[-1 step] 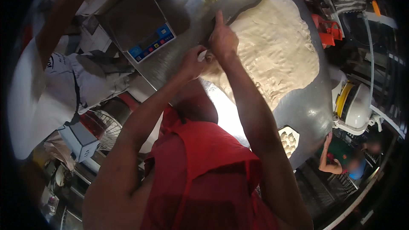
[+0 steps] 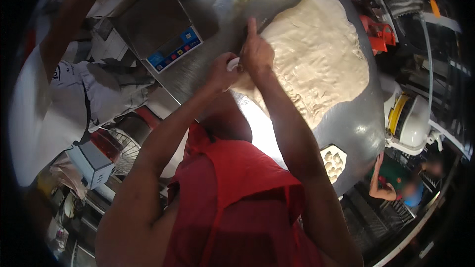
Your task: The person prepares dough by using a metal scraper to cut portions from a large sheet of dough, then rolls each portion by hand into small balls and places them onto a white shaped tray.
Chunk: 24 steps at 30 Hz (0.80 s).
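- A broad, bumpy sheet of pale dough [image 2: 321, 49] covers much of a steel table [image 2: 358, 136] in front of the person; its narrower near end runs in beside and under the hands.
- The left hand [image 2: 222, 72] is curled, thumb and fingers closed on a small pale ring-like thing [image 2: 233, 63]; from where I stand, I cannot tell what it is.
- The right hand [image 2: 258, 55] lies at the dough's left margin, index finger straight and pointing away from the body. Its other fingers seem folded; whether they hold anything, I cannot tell.
- The right forearm crosses low over the dough's near end. If it dropped, it could dent or drag the soft surface.
- The dough's right border lies near the table's edge. A hard push that way could send a fold over the side.
- Left of the hands sits a digital scale [image 2: 173, 54]; a careless outward swing of the left hand might knock it.
- A pale tray [image 2: 343, 157] of small dough pieces [image 2: 337, 158] rests just beside the right forearm, where a backward pull could nudge it.
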Each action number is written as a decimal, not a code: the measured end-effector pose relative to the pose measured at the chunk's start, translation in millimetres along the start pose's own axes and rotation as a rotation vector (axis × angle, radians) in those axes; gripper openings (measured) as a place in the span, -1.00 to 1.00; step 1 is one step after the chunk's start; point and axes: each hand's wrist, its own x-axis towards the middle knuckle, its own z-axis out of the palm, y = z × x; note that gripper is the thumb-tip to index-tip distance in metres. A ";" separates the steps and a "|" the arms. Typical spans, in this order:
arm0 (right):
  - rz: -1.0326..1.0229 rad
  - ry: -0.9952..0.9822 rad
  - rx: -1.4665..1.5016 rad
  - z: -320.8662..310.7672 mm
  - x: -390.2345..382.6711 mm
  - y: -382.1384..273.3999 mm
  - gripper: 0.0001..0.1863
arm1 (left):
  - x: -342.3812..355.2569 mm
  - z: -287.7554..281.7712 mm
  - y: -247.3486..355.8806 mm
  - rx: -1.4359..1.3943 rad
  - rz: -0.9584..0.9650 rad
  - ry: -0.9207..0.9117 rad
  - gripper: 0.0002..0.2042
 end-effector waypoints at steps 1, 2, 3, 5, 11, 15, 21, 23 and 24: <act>-0.032 -0.021 0.006 9.3 -29.1 2.0 -0.11 | -2.3 -0.2 -15.4 -0.010 0.007 -0.005 -0.58; -0.062 -0.028 0.034 19.8 -57.4 7.0 -0.11 | -3.8 -0.7 -34.6 0.093 0.081 0.095 -0.59; -0.098 -0.056 0.039 29.0 -94.1 14.9 -0.10 | -6.2 0.9 -50.2 0.189 0.165 0.191 -0.59; -0.146 -0.080 0.052 35.0 -171.9 38.4 -0.08 | -12.7 -0.3 -70.8 0.043 0.319 0.195 -0.61; -0.269 0.051 0.093 54.8 -269.2 139.1 -0.06 | -69.7 8.2 -62.8 -0.332 0.368 -0.175 -0.61; -0.045 0.142 0.383 -41.1 -229.5 124.5 -0.20 | -152.7 3.7 1.2 -0.159 0.397 -0.166 -0.74; -0.120 -0.148 1.080 -42.4 -281.7 107.0 -0.17 | -257.6 64.4 72.9 -0.534 0.379 -0.329 -0.59; -0.091 -0.383 1.383 -17.0 -323.9 92.4 -0.08 | -260.5 59.5 55.0 -0.462 0.380 -0.343 -0.58; -0.067 -0.310 1.321 -13.8 -340.4 93.9 -0.10 | -259.9 56.3 48.5 -0.412 0.365 -0.367 -0.57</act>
